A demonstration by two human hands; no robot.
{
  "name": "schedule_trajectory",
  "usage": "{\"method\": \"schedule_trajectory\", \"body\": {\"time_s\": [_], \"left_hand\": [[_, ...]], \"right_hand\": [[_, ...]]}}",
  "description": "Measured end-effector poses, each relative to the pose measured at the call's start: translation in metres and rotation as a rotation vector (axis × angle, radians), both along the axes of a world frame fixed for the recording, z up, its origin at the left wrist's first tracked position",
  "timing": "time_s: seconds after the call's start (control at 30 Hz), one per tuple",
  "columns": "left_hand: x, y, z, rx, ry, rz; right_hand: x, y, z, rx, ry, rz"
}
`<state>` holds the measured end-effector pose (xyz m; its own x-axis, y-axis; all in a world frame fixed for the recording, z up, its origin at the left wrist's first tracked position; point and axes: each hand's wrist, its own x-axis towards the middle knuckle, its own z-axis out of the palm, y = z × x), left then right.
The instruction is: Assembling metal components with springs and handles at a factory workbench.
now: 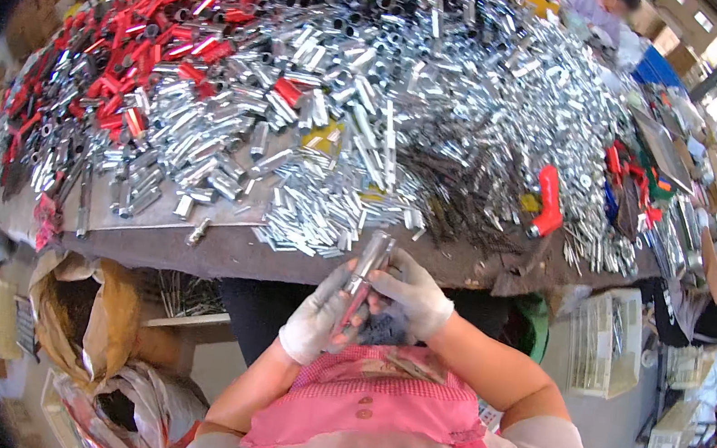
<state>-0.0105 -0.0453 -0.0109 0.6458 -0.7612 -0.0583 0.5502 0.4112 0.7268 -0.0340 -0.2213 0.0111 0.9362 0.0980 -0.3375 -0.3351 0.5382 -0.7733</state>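
Observation:
My left hand (315,314), in a white glove, grips the lower end of a shiny metal tube (368,267) just below the table's front edge. My right hand (414,292), also gloved, holds the same tube from the right side, fingers curled about its middle. The tube stands nearly upright, tilted a little to the right, with a reddish part low down between my palms. Both hands hover over my pink apron (370,400).
The table (226,251) is heaped with several silver metal tubes (371,70), red-sleeved ones (144,20) at the left and a red handle (549,200) at the right. A brown sack (89,314) stands lower left. A seated person (714,302) works at the right beside white crates (603,341).

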Motion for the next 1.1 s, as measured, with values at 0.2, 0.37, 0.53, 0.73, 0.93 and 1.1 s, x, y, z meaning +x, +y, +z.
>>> {"method": "schedule_trajectory", "body": {"time_s": [0.2,0.37,0.53,0.73,0.93,1.1], "left_hand": [[0.026,0.001,0.017,-0.085,0.035,0.074],[0.068,0.038,0.027,0.080,0.132,0.532],[0.096,0.060,0.006,0.192,0.197,0.876],[0.097,0.059,0.005,0.195,0.125,0.799],[0.103,0.071,0.004,0.105,0.141,0.709],[0.110,0.074,0.009,0.030,0.154,0.673]], "right_hand": [[0.071,-0.022,0.035,-0.368,-0.088,0.347],[0.214,-0.009,0.049,-1.450,-0.781,0.043],[0.350,0.105,0.070,-1.658,-1.256,0.009],[0.463,0.187,0.076,-2.224,-1.064,0.414],[0.460,0.121,0.047,-2.123,-1.338,0.238],[0.377,0.022,0.037,-2.226,-1.166,0.319]]}}
